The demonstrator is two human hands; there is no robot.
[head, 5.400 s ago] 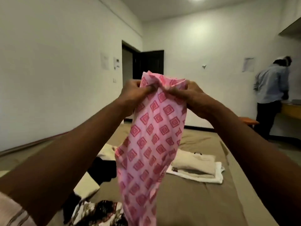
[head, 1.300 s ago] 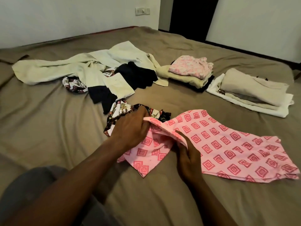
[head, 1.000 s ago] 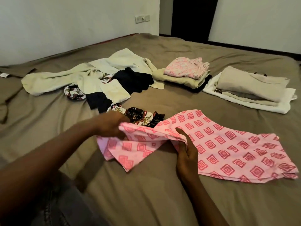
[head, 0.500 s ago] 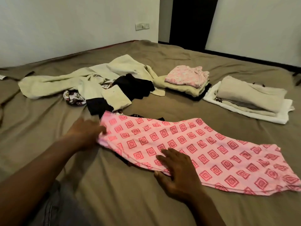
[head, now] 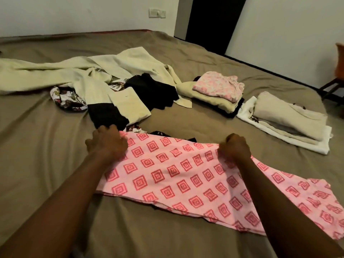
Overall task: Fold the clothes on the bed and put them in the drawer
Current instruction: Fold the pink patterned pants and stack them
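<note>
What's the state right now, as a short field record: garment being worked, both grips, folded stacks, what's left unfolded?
garment: pink patterned garment, lying flat across the bed
left grip: fingers curled on its far left corner
right grip: fingers curled on its far edge, about midway along
folded: floral-topped stack and beige-topped stack, beyond the garment to the right
unfolded: cream and black heap, far left
drawer: not in view

The pink diamond-print garment (head: pixel 176 174) lay spread flat on the near bed (head: pixel 46 146); the unfolded pile (head: pixel 104 86) of cream, black and floral pieces lay beyond it; a pink-topped folded stack (head: pixel 217 86) and a beige-topped folded stack (head: pixel 286 116) sat right of the pile.
</note>
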